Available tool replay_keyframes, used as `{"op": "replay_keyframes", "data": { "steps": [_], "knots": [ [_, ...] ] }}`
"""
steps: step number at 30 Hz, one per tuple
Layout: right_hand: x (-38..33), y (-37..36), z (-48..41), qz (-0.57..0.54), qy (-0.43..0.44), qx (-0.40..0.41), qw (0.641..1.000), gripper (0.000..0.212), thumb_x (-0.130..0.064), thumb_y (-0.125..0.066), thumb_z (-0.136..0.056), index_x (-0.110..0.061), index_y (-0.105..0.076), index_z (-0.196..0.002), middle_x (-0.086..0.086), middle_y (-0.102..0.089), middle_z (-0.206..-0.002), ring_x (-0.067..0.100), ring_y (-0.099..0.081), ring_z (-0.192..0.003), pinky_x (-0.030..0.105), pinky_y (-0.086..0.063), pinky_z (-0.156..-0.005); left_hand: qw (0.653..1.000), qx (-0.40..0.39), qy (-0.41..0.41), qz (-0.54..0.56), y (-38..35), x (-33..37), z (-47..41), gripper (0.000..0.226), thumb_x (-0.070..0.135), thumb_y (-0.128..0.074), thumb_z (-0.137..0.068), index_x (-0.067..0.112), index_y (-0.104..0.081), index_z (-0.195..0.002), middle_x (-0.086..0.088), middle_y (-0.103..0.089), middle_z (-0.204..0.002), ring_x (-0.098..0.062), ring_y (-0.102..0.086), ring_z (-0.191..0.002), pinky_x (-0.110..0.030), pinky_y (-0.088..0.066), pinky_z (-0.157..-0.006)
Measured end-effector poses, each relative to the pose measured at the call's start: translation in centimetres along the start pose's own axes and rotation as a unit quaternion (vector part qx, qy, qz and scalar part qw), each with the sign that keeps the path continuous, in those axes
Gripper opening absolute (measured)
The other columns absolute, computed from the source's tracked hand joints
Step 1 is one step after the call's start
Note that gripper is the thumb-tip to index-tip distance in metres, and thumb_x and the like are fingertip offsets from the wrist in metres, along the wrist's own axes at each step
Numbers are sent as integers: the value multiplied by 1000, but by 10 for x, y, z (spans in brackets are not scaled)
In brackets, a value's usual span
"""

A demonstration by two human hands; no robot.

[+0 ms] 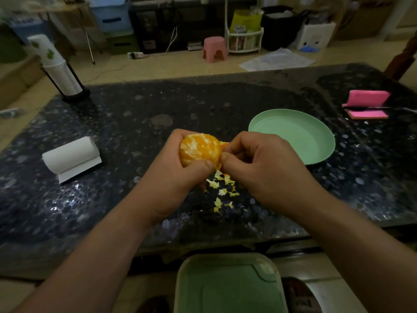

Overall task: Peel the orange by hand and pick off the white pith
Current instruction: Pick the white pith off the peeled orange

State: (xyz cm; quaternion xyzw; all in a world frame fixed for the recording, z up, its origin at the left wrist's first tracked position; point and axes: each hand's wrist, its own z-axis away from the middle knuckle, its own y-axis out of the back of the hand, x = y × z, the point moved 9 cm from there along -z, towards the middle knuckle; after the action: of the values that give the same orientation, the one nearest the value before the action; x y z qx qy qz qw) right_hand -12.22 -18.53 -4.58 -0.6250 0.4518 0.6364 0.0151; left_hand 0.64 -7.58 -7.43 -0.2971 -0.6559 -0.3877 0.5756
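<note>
A: Where was the orange [200,150]?

B: Off the desk [158,109], held above its near middle in the left hand [178,177]. The fingers wrapped round the far side and the thumb pressed the near lower edge, so that hand was clamped on the fruit.

A: How much skin was on it?

B: The face turned toward the camera was bare flesh, streaked with white pith. A sliver of peel [223,144] showed only along the right edge.

A: And the right hand [264,170]?

B: It was against the fruit's right side, with thumb and curled fingers pinched together on that peel. I couldn't tell how much peel lay under the fingers.

A: Anything beneath?

B: A scatter of pale scraps [222,188] lay on the desk directly under the two hands, a few with orange edges.

A: What else was on the desk?

B: A pale green plate [293,136] sat just beyond and to the right of the right hand. A white paper roll [71,155] lay to the left with its loose end unrolled. A stack of cups [61,73] stood in a dark holder at the far left corner, and pink pads [367,100] lay at the far right.

A: And nearer the person?

B: A green lidded box [228,285] sat below the desk's near edge, between the forearms.
</note>
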Motion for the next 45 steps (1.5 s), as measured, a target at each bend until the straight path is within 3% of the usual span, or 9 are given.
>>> {"op": "replay_keyframes", "data": {
  "steps": [7, 10, 13, 20, 27, 32, 38, 43, 45],
  "knots": [
    [4, -1, 1, 17, -7, 16, 1000, 15, -21, -73, -93, -29, -69, -80, -11, -70, -69, 3, -61, -58, 16, -44, -51, 999, -2, -7, -43, -4, 2, 1, 53, 35, -76, -73, 28, -54, -121, -8, -66, -103, -13, -66, -79, -30, -59, -67],
    [6, 0, 0, -33, -17, -4, 999, 10, -19, -71, -95, -27, -73, -89, -5, -76, -77, 13, -70, -66, 37, -62, -60, 1000, 1, 12, 24, -3, -3, 0, 64, 42, -75, -65, 21, -57, -123, -10, -66, -105, -16, -67, -82, -32, -57, -66],
    [4, 2, 1, -66, -27, -20, 997, 9, -18, -73, -94, -26, -75, -96, -2, -78, -81, 22, -74, -72, 53, -63, -68, 998, 2, 19, 55, -2, -6, -2, 65, 40, -76, -65, 18, -57, -124, -10, -66, -105, -17, -67, -82, -32, -56, -67],
    [5, 1, 1, -38, -42, -18, 998, 6, -25, -78, -91, -24, -76, -86, -6, -77, -76, 11, -73, -67, 41, -63, -67, 998, 5, -6, -69, 2, 1, 1, 51, 31, -74, -77, 31, -55, -124, -3, -65, -109, -12, -67, -87, -36, -61, -72],
    [13, -11, 1, -68, -90, -71, 991, 10, -12, -75, -90, -14, -77, -80, 2, -76, -71, 12, -67, -58, 29, -57, -57, 990, -11, -38, -134, -5, 11, 5, 51, 23, -74, -80, 35, -51, -124, -1, -61, -102, -2, -61, -73, -22, -52, -59],
    [18, -18, 4, -174, -132, -66, 974, 9, -4, -70, -87, -2, -66, -79, 2, -63, -61, 10, -54, -54, 21, -44, -48, 994, -12, -35, -101, -7, 9, 3, 51, 25, -71, -77, 34, -52, -124, -2, -62, -105, -4, -63, -77, -24, -56, -64],
    [15, -18, 2, -216, -131, -53, 966, 7, -6, -70, -85, -8, -65, -80, 3, -60, -60, 9, -51, -51, 19, -40, -47, 998, -10, -27, -60, -4, 3, 1, 57, 42, -74, -71, 32, -56, -124, -10, -65, -111, -21, -66, -88, -53, -60, -75],
    [15, -16, 2, -224, -128, -48, 965, 5, -2, -68, -89, -2, -66, -84, 5, -59, -62, 10, -51, -52, 20, -42, -48, 1000, -13, -20, -14, -5, -1, 0, 58, 41, -74, -69, 27, -58, -123, -19, -64, -115, -26, -64, -89, -52, -60, -72],
    [15, -16, 2, -217, -123, -49, 967, 7, -4, -68, -89, -5, -66, -82, 4, -59, -62, 14, -51, -56, 23, -43, -51, 1000, -16, -9, 12, -6, -3, 0, 59, 40, -74, -69, 23, -58, -123, -20, -64, -114, -24, -64, -87, -44, -58, -69]
  ]
}}
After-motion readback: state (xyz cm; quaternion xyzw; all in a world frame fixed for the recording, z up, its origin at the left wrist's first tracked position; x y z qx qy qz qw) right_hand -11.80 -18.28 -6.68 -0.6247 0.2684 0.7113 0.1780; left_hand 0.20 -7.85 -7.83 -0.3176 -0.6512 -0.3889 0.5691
